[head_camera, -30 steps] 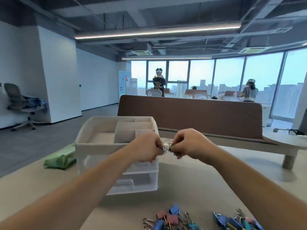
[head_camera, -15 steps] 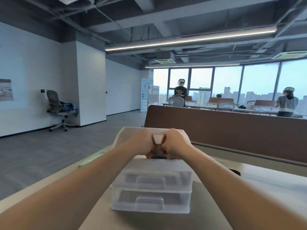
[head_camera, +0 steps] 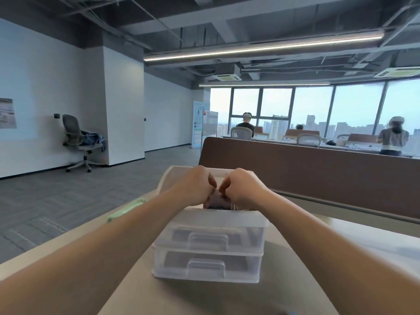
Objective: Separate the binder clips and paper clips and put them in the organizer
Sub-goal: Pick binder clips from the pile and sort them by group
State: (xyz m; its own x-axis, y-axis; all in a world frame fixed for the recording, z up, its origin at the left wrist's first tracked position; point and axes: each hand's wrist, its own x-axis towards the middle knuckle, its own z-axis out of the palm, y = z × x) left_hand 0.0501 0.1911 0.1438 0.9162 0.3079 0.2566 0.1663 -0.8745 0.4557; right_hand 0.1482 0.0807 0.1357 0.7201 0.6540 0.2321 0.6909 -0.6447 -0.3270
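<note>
Office chair (head_camera: pixel 77 138), green cloth (head_camera: pixel 126 209), brown desk divider (head_camera: pixel 318 178).

We hold our left hand (head_camera: pixel 193 185) and right hand (head_camera: pixel 243 187) together over the organizer (head_camera: pixel 209 246), which sits on the table (head_camera: pixel 295 280). A cloth (head_camera: pixel 127 209) lies left of them; a divider panel (head_camera: pixel 318 173) stands behind.
</note>
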